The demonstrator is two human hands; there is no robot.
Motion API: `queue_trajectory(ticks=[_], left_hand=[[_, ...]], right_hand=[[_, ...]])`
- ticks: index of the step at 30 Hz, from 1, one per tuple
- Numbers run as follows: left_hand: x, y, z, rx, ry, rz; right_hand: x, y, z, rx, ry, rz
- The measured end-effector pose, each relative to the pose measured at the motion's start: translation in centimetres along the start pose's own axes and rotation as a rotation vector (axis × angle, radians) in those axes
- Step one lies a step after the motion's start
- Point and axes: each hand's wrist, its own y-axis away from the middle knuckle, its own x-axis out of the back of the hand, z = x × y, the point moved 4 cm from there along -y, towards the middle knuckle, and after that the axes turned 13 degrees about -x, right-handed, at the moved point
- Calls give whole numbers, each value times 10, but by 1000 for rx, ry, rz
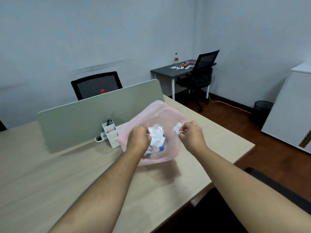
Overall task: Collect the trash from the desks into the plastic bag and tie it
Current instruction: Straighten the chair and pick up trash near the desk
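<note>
Left hand (138,137): clamped on pink bag (161,113) rim, frame centre.
Right hand (191,134): pinching opposite rim, tissue (177,129) at fingertips.

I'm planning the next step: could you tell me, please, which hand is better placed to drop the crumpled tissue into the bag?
Probably the right hand: it pinches the crumpled tissue above the open pink bag, while the left hand only grips the bag's rim.

Two bare forearms stretch forward, apart; left hand (139,137) and right hand (191,135) curl their fingers, pinching the plastic bag (159,111) rim.
</note>
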Motion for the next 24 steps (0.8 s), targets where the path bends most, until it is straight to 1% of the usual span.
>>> queue_trajectory(ticks=[2, 6, 7, 9, 10, 11, 13, 15, 19, 24], left_hand=[[-11, -14, -19, 2, -19, -24], [-41, -32, -42, 20, -35, -166], [-49, -35, -48, 25, -40, -236], [-66, -36, -58, 0, -60, -404], [-72, -35, -62, -20, -68, -465], [-75, -34, -64, -36, -70, -486], [-74, -32, -63, -42, -56, -455], [-66, -30, -56, -58, -34, -409], [-40, -21, -28, -118, -11, -324], [-9, 16, 50, -196, -3, -247]], right_hand=[[-33, -8, -12, -7, 12, -26], [-80, -25, -15, -70, 68, -71], [-92, -29, -13, -85, 91, -125], [-110, -29, -5, -82, 174, -316], [-115, -27, -1, -79, 207, -403], [-117, -25, 2, -82, 226, -443], [-111, -23, 5, -75, 245, -411], [-98, -21, 4, -53, 253, -330], [-58, -8, -2, -26, 244, -216], [24, 32, 5, 18, 230, -128]])
